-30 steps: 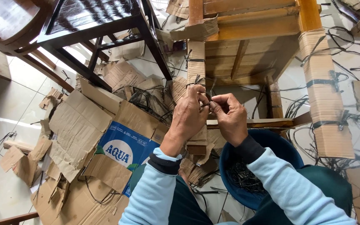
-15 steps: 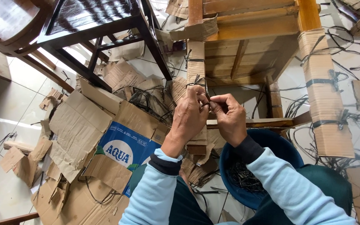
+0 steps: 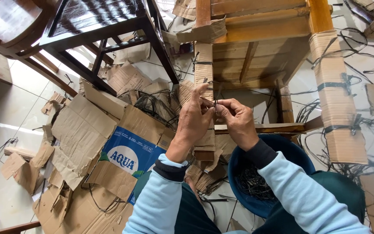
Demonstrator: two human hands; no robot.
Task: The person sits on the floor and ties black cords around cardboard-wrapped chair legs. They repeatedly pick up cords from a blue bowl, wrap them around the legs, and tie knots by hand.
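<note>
Both hands stay bunched at the same spot as a moment ago, with only small finger shifts, so the work reads as one tie being tightened rather than a new one begun. The left hand (image 3: 194,123) pinches narrowly with thumb and forefinger on a thin black strap (image 3: 213,104), and the right hand (image 3: 237,121) has its grip closed on the same strap from the other side; the fingertips nearly touch.

The strap sits right at the grip, against the cardboard-wrapped chair leg (image 3: 204,73). The short visible piece runs roughly across the leg, from one hand to the other; its ends are hidden by fingers. The leg's long axis runs straight away from the grip, toward the light wooden chair frame (image 3: 265,30) beyond.

Just below the right wrist sits a blue bowl (image 3: 239,160) holding more black straps. To the left of the grip lie torn cardboard sheets (image 3: 78,134) on the tiled floor (image 3: 5,130), under a dark wooden chair (image 3: 96,21).
</note>
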